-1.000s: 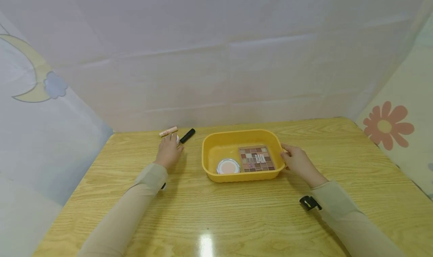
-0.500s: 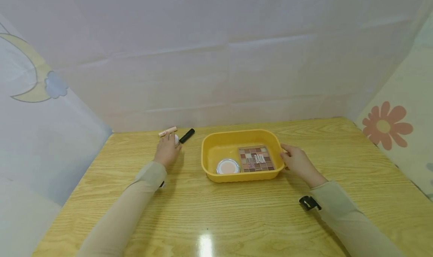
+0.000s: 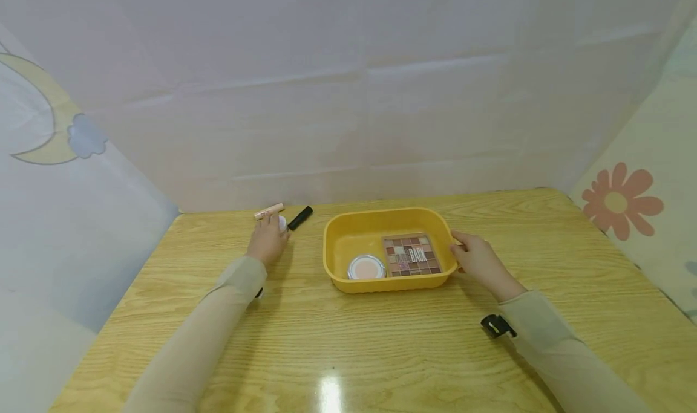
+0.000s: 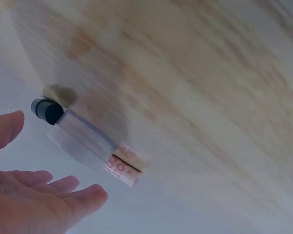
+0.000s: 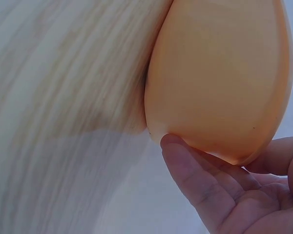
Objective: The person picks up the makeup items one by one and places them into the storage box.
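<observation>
In the head view my left hand (image 3: pixel 267 242) is at the far left of the table, by a small round white item (image 3: pixel 282 224) that it partly covers. The left wrist view shows its fingers spread and apart from that pale, clear-sided item (image 4: pixel 85 135), whose kind I cannot tell. Beyond the hand lies a pale pink tube (image 3: pixel 269 211); a black tube (image 3: pixel 301 217) is to its right. My right hand (image 3: pixel 481 263) pinches the right end of a yellow basket (image 3: pixel 392 286), thumb and fingers on either side of its wall. Inside are an eyeshadow palette (image 3: pixel 412 256) and a round powder compact (image 3: pixel 366 268).
The basket stands on a wood-grain table (image 3: pixel 337 340). A pale cloth backdrop (image 3: pixel 359 129) rises along the table's far edge, with printed side panels left and right. A black strap (image 3: pixel 497 326) is worn on the right wrist.
My left hand has drawn slightly left, and more of the round white item shows. The right hand keeps its hold on the basket. Objects on the table look unmoved.
</observation>
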`<action>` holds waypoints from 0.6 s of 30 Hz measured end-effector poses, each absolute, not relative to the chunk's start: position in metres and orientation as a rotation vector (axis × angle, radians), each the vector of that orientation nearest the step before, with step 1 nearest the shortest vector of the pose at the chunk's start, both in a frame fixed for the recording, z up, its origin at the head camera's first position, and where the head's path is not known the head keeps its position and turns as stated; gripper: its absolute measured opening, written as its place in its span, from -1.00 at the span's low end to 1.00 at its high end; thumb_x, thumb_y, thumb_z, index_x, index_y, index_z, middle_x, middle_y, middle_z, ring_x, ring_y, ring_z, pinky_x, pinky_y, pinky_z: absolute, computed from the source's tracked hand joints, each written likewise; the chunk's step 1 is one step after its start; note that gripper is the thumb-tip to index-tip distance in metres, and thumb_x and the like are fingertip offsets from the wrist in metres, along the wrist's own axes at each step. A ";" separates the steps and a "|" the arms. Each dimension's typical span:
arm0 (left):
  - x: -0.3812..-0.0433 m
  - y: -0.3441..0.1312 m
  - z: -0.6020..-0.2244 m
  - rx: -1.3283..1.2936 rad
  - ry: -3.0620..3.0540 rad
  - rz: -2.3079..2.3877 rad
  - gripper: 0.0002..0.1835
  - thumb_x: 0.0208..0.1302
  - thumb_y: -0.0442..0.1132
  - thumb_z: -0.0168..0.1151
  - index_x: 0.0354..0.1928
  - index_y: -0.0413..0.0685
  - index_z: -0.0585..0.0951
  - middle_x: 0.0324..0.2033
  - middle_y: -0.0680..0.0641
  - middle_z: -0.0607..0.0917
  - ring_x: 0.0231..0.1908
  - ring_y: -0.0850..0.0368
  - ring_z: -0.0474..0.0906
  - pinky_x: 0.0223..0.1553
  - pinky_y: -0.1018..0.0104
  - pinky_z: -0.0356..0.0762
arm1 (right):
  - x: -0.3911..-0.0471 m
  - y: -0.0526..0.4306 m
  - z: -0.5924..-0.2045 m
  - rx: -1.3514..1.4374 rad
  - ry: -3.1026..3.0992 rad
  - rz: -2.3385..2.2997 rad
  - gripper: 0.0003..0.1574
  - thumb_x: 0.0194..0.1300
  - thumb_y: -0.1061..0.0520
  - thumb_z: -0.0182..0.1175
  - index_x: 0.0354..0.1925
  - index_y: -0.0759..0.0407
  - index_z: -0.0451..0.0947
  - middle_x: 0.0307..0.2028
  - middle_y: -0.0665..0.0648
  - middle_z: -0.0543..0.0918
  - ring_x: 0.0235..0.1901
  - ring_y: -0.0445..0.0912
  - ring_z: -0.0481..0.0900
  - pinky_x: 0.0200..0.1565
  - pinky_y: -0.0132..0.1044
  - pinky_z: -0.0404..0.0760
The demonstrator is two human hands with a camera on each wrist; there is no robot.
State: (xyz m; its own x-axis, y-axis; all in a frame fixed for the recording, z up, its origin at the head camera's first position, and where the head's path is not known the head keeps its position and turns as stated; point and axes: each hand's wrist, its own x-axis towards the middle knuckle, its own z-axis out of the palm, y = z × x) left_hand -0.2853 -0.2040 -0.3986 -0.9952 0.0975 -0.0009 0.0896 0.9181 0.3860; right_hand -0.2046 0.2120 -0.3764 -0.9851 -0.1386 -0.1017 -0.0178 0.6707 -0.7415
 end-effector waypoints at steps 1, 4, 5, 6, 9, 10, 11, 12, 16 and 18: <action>-0.286 -0.205 -0.399 0.150 3.059 0.621 -0.29 0.52 -0.22 0.10 0.46 -0.53 0.06 0.41 -0.53 0.18 0.36 -0.49 0.19 0.39 -0.26 0.20 | -0.205 0.212 -0.376 -0.132 2.731 -1.212 -0.37 0.59 0.29 -0.13 0.43 0.65 0.01 0.10 0.64 0.51 -0.09 0.26 0.64 -0.22 -0.06 0.74; -0.289 -0.207 -0.402 0.153 3.071 0.632 -0.29 0.51 -0.24 0.11 0.45 -0.56 0.07 0.39 -0.55 0.19 0.37 -0.49 0.18 0.39 -0.25 0.22 | -0.204 0.212 -0.377 -0.146 2.735 -1.214 -0.38 0.58 0.30 -0.13 0.42 0.66 0.02 0.10 0.65 0.50 -0.09 0.27 0.65 -0.23 -0.05 0.74; -0.290 -0.208 -0.403 0.153 3.073 0.639 -0.29 0.50 -0.24 0.12 0.44 -0.57 0.07 0.39 -0.56 0.19 0.37 -0.49 0.18 0.39 -0.24 0.22 | -0.205 0.212 -0.377 -0.147 2.736 -1.213 -0.38 0.58 0.29 -0.13 0.42 0.65 0.02 0.09 0.65 0.51 -0.10 0.26 0.65 -0.23 -0.05 0.75; -0.291 -0.209 -0.404 0.155 3.073 0.637 -0.29 0.51 -0.24 0.11 0.44 -0.57 0.07 0.38 -0.56 0.19 0.38 -0.49 0.17 0.39 -0.23 0.23 | -0.205 0.212 -0.377 -0.147 2.737 -1.213 -0.38 0.58 0.29 -0.13 0.42 0.65 0.02 0.09 0.65 0.51 -0.10 0.27 0.65 -0.23 -0.05 0.75; -0.294 -0.211 -0.406 0.155 3.059 0.641 -0.27 0.52 -0.23 0.10 0.45 -0.58 0.03 0.40 -0.57 0.15 0.40 -0.48 0.13 0.41 -0.23 0.20 | -0.205 0.213 -0.378 -0.141 2.739 -1.210 -0.38 0.58 0.29 -0.13 0.42 0.65 0.02 0.12 0.66 0.49 -0.09 0.26 0.65 -0.24 -0.06 0.75; -0.295 -0.211 -0.406 0.159 3.056 0.638 -0.27 0.52 -0.23 0.10 0.45 -0.58 0.02 0.40 -0.58 0.14 0.40 -0.48 0.12 0.41 -0.23 0.20 | -0.205 0.213 -0.378 -0.138 2.738 -1.211 -0.38 0.58 0.29 -0.13 0.43 0.65 0.02 0.12 0.65 0.49 -0.10 0.25 0.65 -0.23 -0.06 0.75; -0.295 -0.212 -0.406 0.160 3.051 0.633 -0.26 0.52 -0.23 0.09 0.45 -0.59 0.01 0.41 -0.58 0.13 0.41 -0.49 0.11 0.40 -0.23 0.20 | -0.205 0.213 -0.379 -0.139 2.741 -1.209 -0.38 0.58 0.29 -0.13 0.42 0.65 0.03 0.11 0.65 0.49 -0.11 0.24 0.64 -0.24 -0.07 0.75; -0.296 -0.212 -0.405 0.160 3.045 0.626 -0.25 0.52 -0.23 0.09 0.45 -0.59 0.00 0.41 -0.58 0.11 0.41 -0.49 0.10 0.41 -0.24 0.19 | -0.206 0.213 -0.379 -0.142 2.742 -1.210 -0.38 0.58 0.29 -0.13 0.42 0.66 0.03 0.12 0.66 0.48 -0.10 0.25 0.65 -0.24 -0.06 0.75; -0.299 -0.212 -0.403 0.152 3.035 0.600 -0.24 0.51 -0.23 0.10 0.45 -0.60 0.00 0.42 -0.60 0.09 0.41 -0.51 0.09 0.40 -0.25 0.20 | -0.206 0.213 -0.380 -0.144 2.744 -1.210 -0.38 0.57 0.29 -0.13 0.42 0.65 0.04 0.10 0.65 0.51 -0.15 0.20 0.65 -0.24 -0.07 0.75; -0.301 -0.213 -0.403 0.143 3.028 0.576 -0.24 0.52 -0.22 0.10 0.46 -0.59 -0.01 0.43 -0.59 0.07 0.42 -0.51 0.06 0.41 -0.25 0.17 | -0.205 0.213 -0.380 -0.145 2.746 -1.210 -0.38 0.57 0.29 -0.13 0.42 0.64 0.04 0.10 0.64 0.51 -0.17 0.18 0.65 -0.25 -0.07 0.75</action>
State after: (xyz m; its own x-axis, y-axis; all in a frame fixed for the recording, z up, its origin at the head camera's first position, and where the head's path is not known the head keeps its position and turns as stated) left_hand -0.3006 -0.2125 -0.4029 -0.9942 0.1010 -0.0374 0.0802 0.9262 0.3685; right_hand -0.2055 0.2130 -0.3797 -0.9859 -0.1430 -0.0867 -0.0326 0.6727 -0.7392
